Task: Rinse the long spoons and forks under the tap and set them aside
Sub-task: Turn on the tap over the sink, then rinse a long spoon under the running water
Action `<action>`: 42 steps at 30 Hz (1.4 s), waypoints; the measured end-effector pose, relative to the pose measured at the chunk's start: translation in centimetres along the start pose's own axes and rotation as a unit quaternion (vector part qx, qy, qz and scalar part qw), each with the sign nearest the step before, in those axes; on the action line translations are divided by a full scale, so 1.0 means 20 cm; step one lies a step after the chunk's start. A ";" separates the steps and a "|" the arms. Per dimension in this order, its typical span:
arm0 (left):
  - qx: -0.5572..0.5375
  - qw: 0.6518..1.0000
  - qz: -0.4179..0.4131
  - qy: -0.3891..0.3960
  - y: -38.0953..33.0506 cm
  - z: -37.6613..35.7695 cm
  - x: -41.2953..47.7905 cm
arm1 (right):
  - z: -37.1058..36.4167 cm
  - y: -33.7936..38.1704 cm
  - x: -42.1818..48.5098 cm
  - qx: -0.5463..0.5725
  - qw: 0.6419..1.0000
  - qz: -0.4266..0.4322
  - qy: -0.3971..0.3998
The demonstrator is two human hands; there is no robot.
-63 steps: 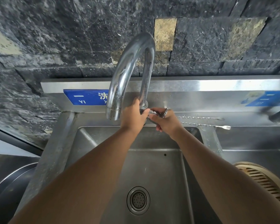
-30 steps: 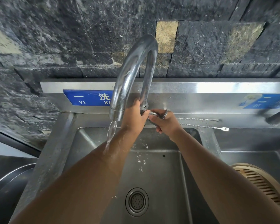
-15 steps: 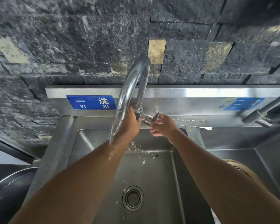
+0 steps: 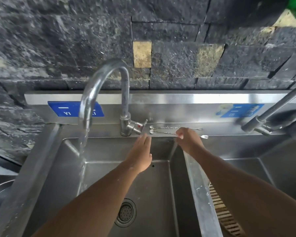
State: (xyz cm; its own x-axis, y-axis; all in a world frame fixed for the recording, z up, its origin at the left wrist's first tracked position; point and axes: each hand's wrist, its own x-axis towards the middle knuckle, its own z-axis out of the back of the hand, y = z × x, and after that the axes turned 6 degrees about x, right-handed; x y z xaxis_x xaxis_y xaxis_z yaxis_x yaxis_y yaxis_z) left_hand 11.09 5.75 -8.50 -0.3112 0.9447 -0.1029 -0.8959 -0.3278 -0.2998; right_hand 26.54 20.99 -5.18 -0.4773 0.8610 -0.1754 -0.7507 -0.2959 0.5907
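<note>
Two long thin twisted-handle utensils lie side by side on the steel ledge behind the sink, each with a spoon bowl at its left end and a small fork at its right end. The far utensil [image 4: 162, 127] lies free. My right hand [image 4: 188, 140] pinches the middle of the near utensil [image 4: 162, 132], whose fork end [image 4: 204, 136] sticks out to the right. My left hand [image 4: 141, 151] hovers over the left basin, fingers apart, holding nothing. Water pours from the curved tap [image 4: 99, 81] into the left basin [image 4: 109, 168].
The tap handle [image 4: 138, 126] sits just left of the spoon bowls. A drain strainer [image 4: 126, 212] lies in the basin floor. A divider [image 4: 198, 185] separates a right basin holding a bamboo steamer lid [image 4: 222, 212]. A second tap [image 4: 272, 115] reaches in from the right.
Water started running from the tap. Both hands left the tap handle; my right hand moved right onto the near utensil and my left hand dropped back over the basin.
</note>
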 end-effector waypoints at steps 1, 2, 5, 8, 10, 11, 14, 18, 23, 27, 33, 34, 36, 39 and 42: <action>0.021 1.000 -0.003 0.001 -0.02 -0.02 0.03 | 0.02 -0.02 0.03 -0.017 1.000 0.022 -0.003; 0.036 0.999 0.006 0.001 -0.03 -0.05 0.05 | 0.03 -0.04 0.07 -0.038 0.998 0.046 -0.001; 0.084 0.995 0.045 -0.009 -0.05 -0.10 0.11 | 0.06 -0.06 0.16 -0.113 0.988 0.100 0.029; 0.129 0.989 0.070 -0.006 -0.05 -0.15 0.14 | 0.06 -0.06 0.23 -0.199 0.968 0.140 0.062; 0.143 0.986 0.085 0.011 -0.04 -0.18 0.14 | 0.05 -0.06 0.26 -0.225 0.959 0.160 0.069; 0.145 0.985 0.092 0.016 -0.04 -0.20 0.14 | 0.05 -0.06 0.27 -0.227 0.957 0.167 0.069; 0.135 0.985 0.110 0.004 -0.06 -0.23 0.13 | 0.02 -0.06 0.30 -0.221 0.956 0.178 0.077; 0.125 0.985 0.123 -0.012 -0.07 -0.25 0.12 | -0.02 -0.07 0.33 -0.220 0.957 0.169 0.084; 0.124 0.986 0.115 -0.007 -0.07 -0.26 0.11 | -0.04 -0.07 0.34 -0.242 0.950 0.178 0.088; 0.109 0.988 0.107 0.014 -0.05 -0.23 0.12 | -0.01 -0.07 0.29 -0.280 0.940 0.175 0.086; 0.057 0.990 0.101 0.077 -0.04 -0.08 0.09 | 0.03 0.01 0.01 -0.277 0.946 0.152 0.076; 0.035 0.991 0.103 0.075 -0.04 -0.06 0.05 | 0.01 0.04 -0.05 -0.281 0.944 0.154 0.080; -0.039 0.991 0.122 0.044 -0.02 -0.04 -0.08 | -0.04 0.10 -0.19 -0.272 0.946 0.151 0.093; -0.179 0.965 0.190 0.008 0.03 -0.01 -0.31 | -0.13 0.25 -0.37 -0.175 0.971 0.113 0.115; -0.315 0.911 0.265 0.009 0.14 0.06 -0.51 | -0.23 0.44 -0.51 -0.085 0.984 0.093 0.125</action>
State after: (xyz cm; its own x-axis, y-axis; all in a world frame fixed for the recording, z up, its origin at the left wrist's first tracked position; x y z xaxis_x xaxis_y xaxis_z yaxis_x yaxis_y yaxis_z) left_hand 11.40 -4.75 -7.20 -0.6364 0.6562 -0.4054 -0.2595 -0.6771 -0.6886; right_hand 22.70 7.58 -1.84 -0.6956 0.6630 -0.2766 -0.6948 -0.5230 0.4937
